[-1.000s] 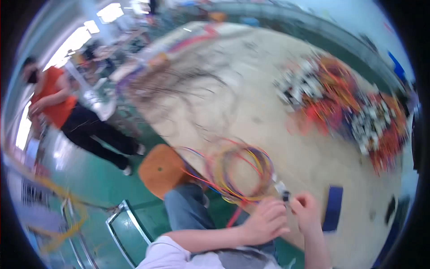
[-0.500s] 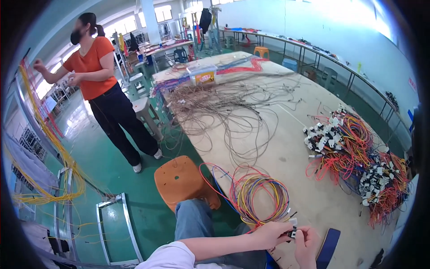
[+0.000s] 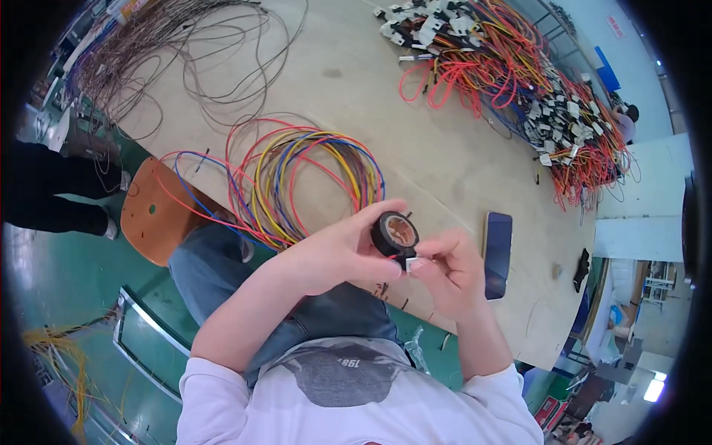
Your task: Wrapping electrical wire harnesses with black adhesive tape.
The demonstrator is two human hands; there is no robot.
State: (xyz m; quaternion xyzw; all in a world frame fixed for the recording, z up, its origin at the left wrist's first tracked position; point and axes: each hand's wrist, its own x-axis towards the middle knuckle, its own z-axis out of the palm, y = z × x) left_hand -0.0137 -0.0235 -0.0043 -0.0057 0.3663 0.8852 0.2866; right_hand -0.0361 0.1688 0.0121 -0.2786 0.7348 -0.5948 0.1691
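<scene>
My left hand [image 3: 337, 248] holds a black roll of tape [image 3: 394, 233] with a brown core, fingers wrapped around its rim. My right hand [image 3: 452, 268] pinches a small white connector [image 3: 412, 262] just below the roll, where black tape meets it. A coiled bundle of red, yellow, blue and orange wires [image 3: 297, 178] lies on the beige table [image 3: 415, 148] just beyond my hands and runs toward them.
A dark phone [image 3: 498, 254] lies right of my hands. A big heap of red and orange wire harnesses with white connectors [image 3: 519, 81] fills the far right; thin brown wires [image 3: 156, 52] spread at far left. An orange stool [image 3: 152, 215] and a person's dark legs [image 3: 52, 193] are at left.
The view has swung down from the room to the table and my hands. My hands have come up closer, and the tape roll now shows in my left hand.
</scene>
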